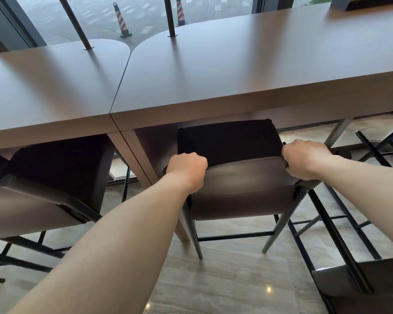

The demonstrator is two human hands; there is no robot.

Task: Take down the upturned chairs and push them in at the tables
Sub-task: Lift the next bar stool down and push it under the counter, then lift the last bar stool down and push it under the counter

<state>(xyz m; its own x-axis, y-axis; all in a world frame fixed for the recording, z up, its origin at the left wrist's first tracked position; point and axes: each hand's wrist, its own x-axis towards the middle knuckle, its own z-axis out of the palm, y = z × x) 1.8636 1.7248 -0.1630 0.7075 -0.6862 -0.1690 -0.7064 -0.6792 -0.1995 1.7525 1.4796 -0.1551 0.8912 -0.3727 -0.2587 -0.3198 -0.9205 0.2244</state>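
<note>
At far left, the left chair (55,168) stands on its legs, its dark seat tucked beneath the left bench (43,91). Just right of the seam where the two benches meet, a person's bare left grip (186,168) is curled tight over the top left corner of the middle chair (241,177), on its brown backrest. This chair stands upright on the pale floor (225,279), with its black seat reaching under the edge of the right bench (259,71). The right grip (304,159) is wrapped round the backrest's top right corner. Further right, the black rungs and legs of a third chair (359,277) sit close beside; how it stands I cannot tell. Beyond the benches, striped traffic cones (121,20) show through the window (145,10).
</note>
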